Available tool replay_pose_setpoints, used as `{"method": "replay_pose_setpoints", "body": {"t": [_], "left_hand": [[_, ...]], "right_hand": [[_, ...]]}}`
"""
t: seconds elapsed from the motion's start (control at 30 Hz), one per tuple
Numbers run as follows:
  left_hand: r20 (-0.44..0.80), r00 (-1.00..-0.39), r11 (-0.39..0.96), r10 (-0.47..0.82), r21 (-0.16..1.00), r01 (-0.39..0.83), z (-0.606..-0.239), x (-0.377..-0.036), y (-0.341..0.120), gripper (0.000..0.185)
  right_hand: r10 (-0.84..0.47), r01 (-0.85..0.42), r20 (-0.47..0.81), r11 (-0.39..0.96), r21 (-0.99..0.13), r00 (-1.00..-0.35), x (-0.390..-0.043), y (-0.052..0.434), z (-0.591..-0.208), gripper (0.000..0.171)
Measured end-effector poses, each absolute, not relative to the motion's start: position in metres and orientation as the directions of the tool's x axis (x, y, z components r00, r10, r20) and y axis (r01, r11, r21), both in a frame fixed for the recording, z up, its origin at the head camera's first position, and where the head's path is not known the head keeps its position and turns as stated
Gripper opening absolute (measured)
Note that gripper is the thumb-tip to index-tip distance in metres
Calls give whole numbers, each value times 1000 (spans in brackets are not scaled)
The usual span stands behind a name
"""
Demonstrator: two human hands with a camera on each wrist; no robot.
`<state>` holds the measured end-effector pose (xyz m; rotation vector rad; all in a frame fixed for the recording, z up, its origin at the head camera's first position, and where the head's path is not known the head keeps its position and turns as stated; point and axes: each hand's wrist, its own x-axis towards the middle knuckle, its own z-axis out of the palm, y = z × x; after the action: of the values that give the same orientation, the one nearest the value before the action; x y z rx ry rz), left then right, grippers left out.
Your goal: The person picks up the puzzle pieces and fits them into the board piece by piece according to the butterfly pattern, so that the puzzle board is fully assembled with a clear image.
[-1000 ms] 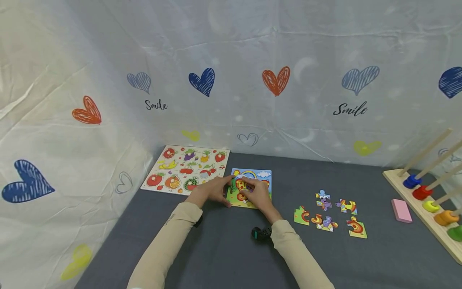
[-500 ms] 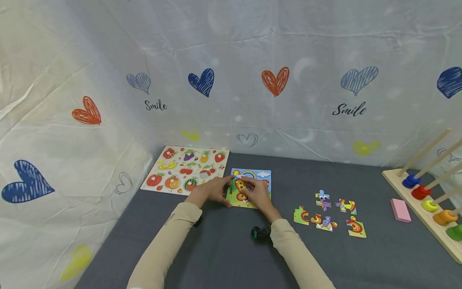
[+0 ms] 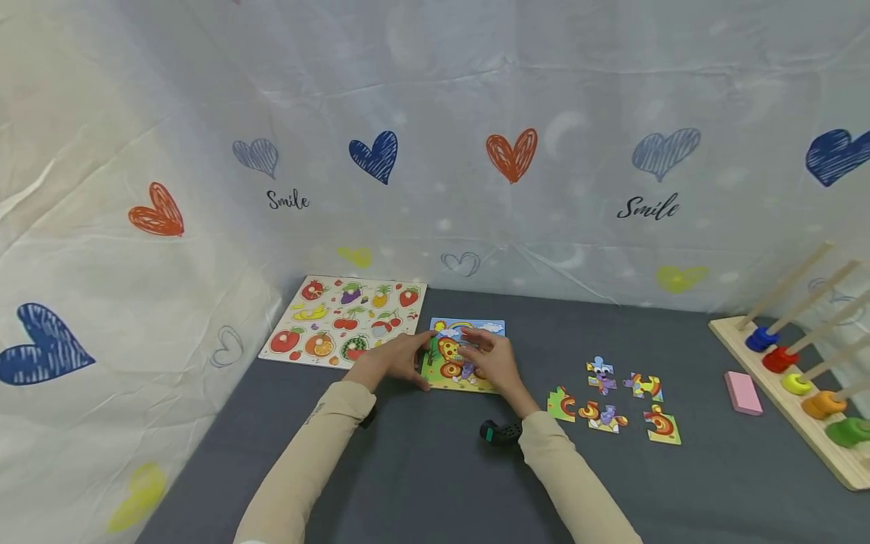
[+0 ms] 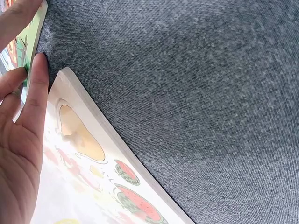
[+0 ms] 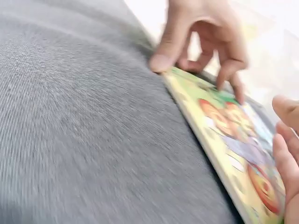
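Backdrop and surface
White cloth backdrop (image 3: 435, 113), creased, printed with blue, orange and yellow hearts and the word "Smile"; dark grey fabric tabletop (image 3: 421, 476); soft, even lighting.

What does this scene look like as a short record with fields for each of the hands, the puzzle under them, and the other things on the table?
left hand: left hand rests at the left edge of the small colourful picture puzzle board, thumb and fingers bent onto it
right hand: right hand lies over the board's right part, fingers loosely bent; no piece visible in it
loose pieces: five colourful jigsaw pieces lie apart on the grey felt table, right of the board
left of board: wooden fruit peg puzzle
far right: pink rectangular block, wooden ring-stacking rack
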<state>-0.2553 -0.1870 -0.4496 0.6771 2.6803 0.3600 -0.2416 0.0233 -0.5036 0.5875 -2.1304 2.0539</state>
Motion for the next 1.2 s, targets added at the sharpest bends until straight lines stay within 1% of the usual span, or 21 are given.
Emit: {"method": "replay_pose_setpoints", "body": {"t": [0.13,0.23,0.5,0.73,0.9,1.0,1.2], "left_hand": [[-272,-824,852,496,335,402,-448,-254,-186,99],[-275,-826,855,492,331,399,-448,-254,-186,99],[-271,-820,845,504,348,405,-448,-253,-184,99],[-273,-820,847,502,348,402,-449,-254,-186,98],[-271,-823,848,500,349,400,-449,-254,-187,98],[-264,-820,841,508,356,407,-449,-254,-187,98],[-252,-812,828,526,373,419,-448,-253,-187,97]], "right_hand": [[-223,-265,273,-68,-962,-936,-239,46,-496,40],[-240,-216,230,-81,-973,-943,-238,68,-491,40],[-335,-195,198,-42,-980,-921,-237,131,-486,45],[-349,-163,174,-61,-985,-921,-227,175,-485,46],[-346,-174,191,-78,-982,-919,-215,196,-490,46],[-339,-194,204,-64,-979,-918,-210,205,-494,45],[-343,-184,186,-39,-982,-921,-202,223,-496,47]]}}
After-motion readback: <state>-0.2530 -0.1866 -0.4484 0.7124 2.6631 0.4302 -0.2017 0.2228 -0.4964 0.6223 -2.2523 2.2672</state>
